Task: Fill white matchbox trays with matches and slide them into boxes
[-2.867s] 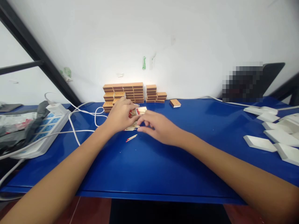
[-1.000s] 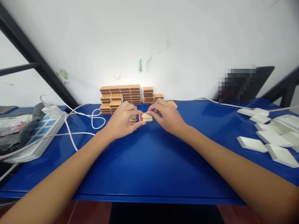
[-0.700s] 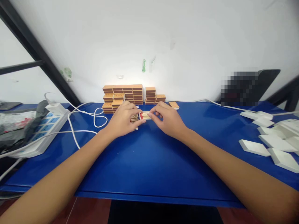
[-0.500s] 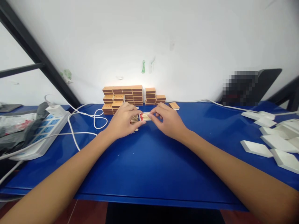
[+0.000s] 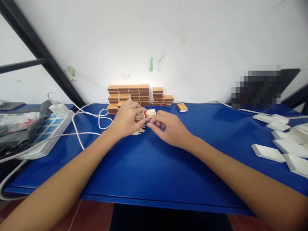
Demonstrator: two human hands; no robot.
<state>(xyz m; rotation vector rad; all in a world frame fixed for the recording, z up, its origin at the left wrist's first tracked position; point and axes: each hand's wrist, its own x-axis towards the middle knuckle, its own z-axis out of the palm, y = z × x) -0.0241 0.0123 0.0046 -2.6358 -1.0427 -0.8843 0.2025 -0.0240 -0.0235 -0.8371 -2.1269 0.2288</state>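
Note:
My left hand [image 5: 128,118] holds a small white matchbox tray [image 5: 144,114] between thumb and fingers, at its left end. Red-tipped matches [image 5: 150,113] lie inside the tray. Under and beside my left hand is a loose pile of matches [image 5: 140,129] on the blue table. My right hand [image 5: 169,128] is just in front of the tray's right part, with thumb and index finger brought together near my left thumb. Whatever sits between those fingertips is too small to make out.
Stacked orange-brown matchboxes [image 5: 134,93] stand against the wall, with a shorter stack [image 5: 158,96] beside them. A single matchbox [image 5: 182,107] lies right. White trays [image 5: 268,152] are at far right, a power strip [image 5: 51,130] and cables at left.
My right hand has moved off the matches in the tray, toward me and slightly left, to near my left thumb. The camera view has shifted slightly. My left hand still holds the tray.

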